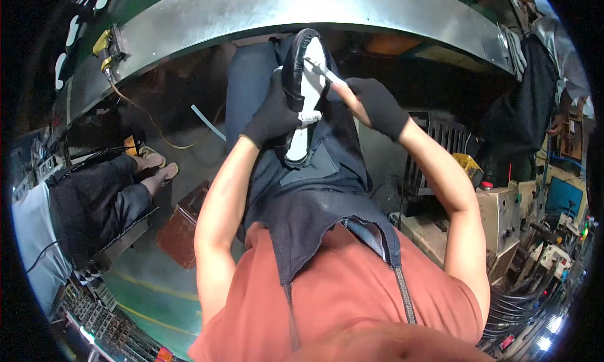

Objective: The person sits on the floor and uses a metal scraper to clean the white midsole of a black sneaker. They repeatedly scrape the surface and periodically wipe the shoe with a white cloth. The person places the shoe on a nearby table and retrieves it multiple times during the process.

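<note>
Sole side up over my lap lies a shoe [313, 88], with a black upper gathered round its edge and a long white underside. My left hand [275, 113], in a black glove with white-wrapped fingertips, grips its left side and curls round the middle. From the right, my right hand [375, 107], also in a black glove, reaches over the front half. Its bare finger and thumb come together round a slim, pale piece with a dark tip [319, 69], which meets the white underside. What kind of tool that piece is, I cannot make out.
A curved metal bench [264, 6] runs across in front, with a yellow device [102, 42] and cable at its left. A brown box [184, 226] stands on the floor at left, near a seated person's legs [135, 179]. Machinery [503, 217] fills the right side.
</note>
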{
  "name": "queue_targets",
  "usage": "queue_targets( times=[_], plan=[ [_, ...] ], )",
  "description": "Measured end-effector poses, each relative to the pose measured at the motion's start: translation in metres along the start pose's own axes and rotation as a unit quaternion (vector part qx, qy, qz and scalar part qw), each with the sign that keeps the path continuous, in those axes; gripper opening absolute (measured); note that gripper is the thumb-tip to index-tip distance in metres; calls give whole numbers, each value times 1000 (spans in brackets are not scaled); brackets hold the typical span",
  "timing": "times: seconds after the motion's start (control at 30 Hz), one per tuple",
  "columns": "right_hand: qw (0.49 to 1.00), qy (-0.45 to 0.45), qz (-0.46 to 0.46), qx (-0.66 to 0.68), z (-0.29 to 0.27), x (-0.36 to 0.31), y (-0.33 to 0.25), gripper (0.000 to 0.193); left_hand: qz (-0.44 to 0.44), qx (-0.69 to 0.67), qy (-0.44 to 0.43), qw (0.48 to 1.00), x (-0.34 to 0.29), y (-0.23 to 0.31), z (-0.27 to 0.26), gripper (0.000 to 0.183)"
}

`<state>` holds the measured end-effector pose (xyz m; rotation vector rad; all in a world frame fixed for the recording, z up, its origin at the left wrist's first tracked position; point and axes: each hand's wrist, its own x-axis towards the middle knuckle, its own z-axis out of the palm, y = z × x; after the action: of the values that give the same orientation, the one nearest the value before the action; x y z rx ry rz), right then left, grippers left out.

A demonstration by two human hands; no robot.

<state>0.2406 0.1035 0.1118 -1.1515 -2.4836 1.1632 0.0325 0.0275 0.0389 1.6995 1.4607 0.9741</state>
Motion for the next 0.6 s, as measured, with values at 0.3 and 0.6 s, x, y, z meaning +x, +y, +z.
queue_targets(
  times=[0.3, 0.6],
  plan=[
    [925, 31, 190, 327, 18, -8, 23, 57, -80, -76, 24, 994, 6, 6, 3, 115],
    [833, 51, 349, 427, 142, -92, 68, 70, -41, -133, 75, 987, 55, 28, -31, 117]
  ],
)
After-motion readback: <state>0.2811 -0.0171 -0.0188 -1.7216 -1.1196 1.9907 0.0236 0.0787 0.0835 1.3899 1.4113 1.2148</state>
